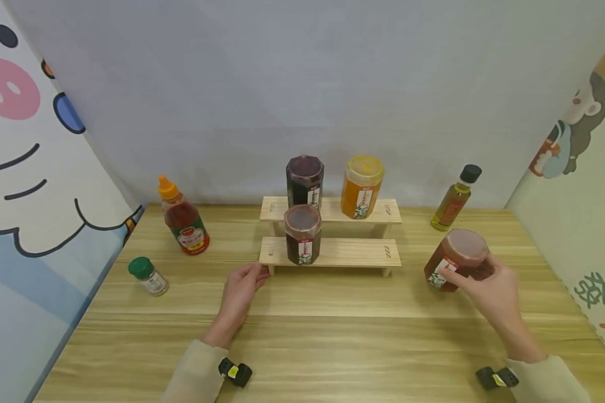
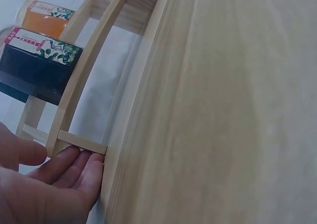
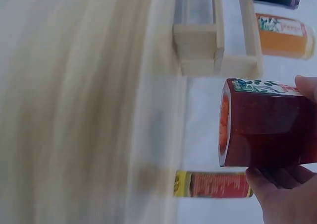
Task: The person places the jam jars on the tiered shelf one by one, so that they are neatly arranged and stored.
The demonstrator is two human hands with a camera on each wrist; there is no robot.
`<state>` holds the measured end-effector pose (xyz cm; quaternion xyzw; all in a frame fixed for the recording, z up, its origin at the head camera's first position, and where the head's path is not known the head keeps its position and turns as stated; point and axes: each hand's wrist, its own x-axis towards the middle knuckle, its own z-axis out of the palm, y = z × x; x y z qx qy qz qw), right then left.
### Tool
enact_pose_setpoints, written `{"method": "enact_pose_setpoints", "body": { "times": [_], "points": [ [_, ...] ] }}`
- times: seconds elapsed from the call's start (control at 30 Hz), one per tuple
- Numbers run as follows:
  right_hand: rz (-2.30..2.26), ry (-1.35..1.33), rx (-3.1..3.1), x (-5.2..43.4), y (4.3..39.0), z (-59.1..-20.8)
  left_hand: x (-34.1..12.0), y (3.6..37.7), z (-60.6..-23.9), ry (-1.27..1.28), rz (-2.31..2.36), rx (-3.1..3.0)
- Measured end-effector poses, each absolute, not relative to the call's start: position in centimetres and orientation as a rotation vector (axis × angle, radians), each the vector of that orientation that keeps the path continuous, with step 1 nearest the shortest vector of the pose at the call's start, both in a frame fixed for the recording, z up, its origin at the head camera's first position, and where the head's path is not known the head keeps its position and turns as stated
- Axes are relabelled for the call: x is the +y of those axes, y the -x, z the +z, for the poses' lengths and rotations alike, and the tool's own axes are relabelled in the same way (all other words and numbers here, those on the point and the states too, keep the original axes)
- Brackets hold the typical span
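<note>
My right hand grips a hexagonal jar of dark red jam, tilted, to the right of a two-step wooden rack. In the right wrist view the jam jar has its base off the table. At the rack's left end my left hand holds the lower step's corner; in the left wrist view its fingertips lie against the end support. On the lower step stands a dark jam jar. A darker jar and an orange jar occupy the upper step.
On the left stand a red sauce bottle with an orange cap and a small green-capped shaker. Behind the held jar is an oil bottle. Wooden table; a pale wall closes off the back.
</note>
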<state>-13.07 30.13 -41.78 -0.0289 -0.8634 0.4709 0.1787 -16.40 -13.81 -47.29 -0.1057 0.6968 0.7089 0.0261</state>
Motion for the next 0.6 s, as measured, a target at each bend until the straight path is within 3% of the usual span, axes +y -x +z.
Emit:
{"method": "enact_pose_setpoints", "body": {
  "times": [0.37,0.6],
  "points": [
    [1.389,-0.127,-2.411,25.4,15.5,-39.8,-14.0,16.5,-46.9,0.342,2.193,2.154],
    [1.486,-0.249,-2.377,21.2,15.3,-37.4,-13.9,16.4,-47.1,0.315,2.203,2.151]
  ]
}}
